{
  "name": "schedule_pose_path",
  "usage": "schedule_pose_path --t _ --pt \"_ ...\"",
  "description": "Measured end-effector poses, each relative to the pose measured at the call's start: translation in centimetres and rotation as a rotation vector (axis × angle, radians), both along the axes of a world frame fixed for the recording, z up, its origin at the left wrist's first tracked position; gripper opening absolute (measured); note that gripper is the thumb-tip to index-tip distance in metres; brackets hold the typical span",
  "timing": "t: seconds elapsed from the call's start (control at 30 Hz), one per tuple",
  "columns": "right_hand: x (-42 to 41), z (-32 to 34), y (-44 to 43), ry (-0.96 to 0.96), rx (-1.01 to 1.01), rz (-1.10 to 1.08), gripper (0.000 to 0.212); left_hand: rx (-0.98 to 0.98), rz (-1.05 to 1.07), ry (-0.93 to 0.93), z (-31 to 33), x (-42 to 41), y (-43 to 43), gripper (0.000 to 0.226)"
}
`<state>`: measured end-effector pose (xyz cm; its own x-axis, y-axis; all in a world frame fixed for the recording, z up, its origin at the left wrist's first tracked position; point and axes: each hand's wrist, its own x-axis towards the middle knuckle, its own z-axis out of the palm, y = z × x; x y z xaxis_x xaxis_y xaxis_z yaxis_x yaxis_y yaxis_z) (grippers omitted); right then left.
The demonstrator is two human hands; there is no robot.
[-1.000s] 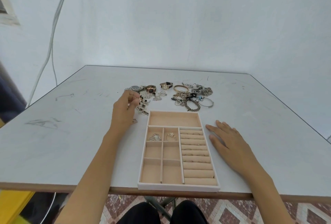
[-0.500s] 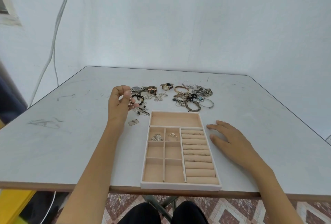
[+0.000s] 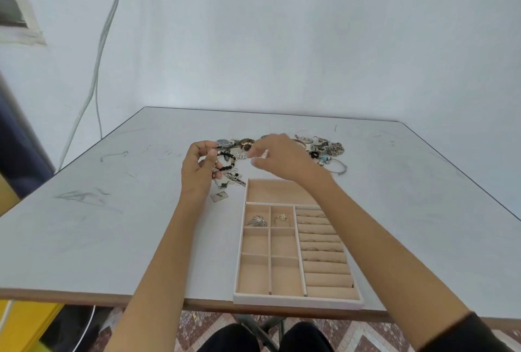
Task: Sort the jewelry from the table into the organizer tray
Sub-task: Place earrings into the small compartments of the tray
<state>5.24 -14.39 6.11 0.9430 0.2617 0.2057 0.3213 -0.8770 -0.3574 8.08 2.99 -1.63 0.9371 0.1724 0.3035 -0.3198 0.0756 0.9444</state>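
Left hand [image 3: 198, 171] pinches the black-bead bracelet [image 3: 229, 159], just beyond the organizer tray's [image 3: 239, 256] far-left corner. Right hand [image 3: 282, 157] curls at a silvery piece [image 3: 260, 154]; too blurred to tell whether it grips. Risk: the beads snag the tangled jewelry pile [image 3: 329, 151] beyond the tray and drag pieces along.

No text, number, brand or sign can be read. The small pale rectangular tag [image 3: 219, 196], lying on the table just left of the far left corner of the beige compartmented organizer tray [image 3: 296, 301], carries a dark mark, but it is too small to make out. In the jewelry pile beyond the far edge of the tray, the square grey-faced wristwatch [image 3: 224, 142] and the round brown-faced wristwatch [image 3: 247, 145] show their dials. Both dials are too small and blurred to tell any numerals or a maker's name.
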Motion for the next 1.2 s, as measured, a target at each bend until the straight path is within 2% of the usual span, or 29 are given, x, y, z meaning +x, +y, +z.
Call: schedule_pose_path --t 0.17,0.3,0.5,0.7,1.0,1.1,1.2 --pt "3.8 -1.8 3.8 0.097 -0.324 0.137 0.035 -0.001 0.024 0.009 -0.1 0.2 0.0 0.010" --pt "5.2 -2.8 3.9 0.127 -0.343 0.194 0.032 0.042 0.045 0.013 -0.4 0.3 0.1 0.012" --pt "6.1 -3.4 2.8 0.129 -0.174 0.164 0.013 0.082 0.061 0.043 -0.8 0.8 0.0 0.015" --pt "6.5 -3.2 1.4 0.227 0.186 0.124 0.014 0.159 0.078 0.021 -1.1 0.8 0.0 0.013" --pt "5.7 -2.2 1.4 0.284 0.410 0.152 0.007 0.400 -0.018 0.008 -1.4 0.8 -0.3 0.017" --pt "5.5 -2.6 1.5 0.379 0.534 0.133 0.010 0.431 -0.021 -0.002 -1.4 0.8 -0.3 0.026" --pt "5.4 -3.1 1.6 0.439 0.623 0.111 0.011 0.425 -0.002 -0.019 -1.4 0.8 -0.2 0.022"
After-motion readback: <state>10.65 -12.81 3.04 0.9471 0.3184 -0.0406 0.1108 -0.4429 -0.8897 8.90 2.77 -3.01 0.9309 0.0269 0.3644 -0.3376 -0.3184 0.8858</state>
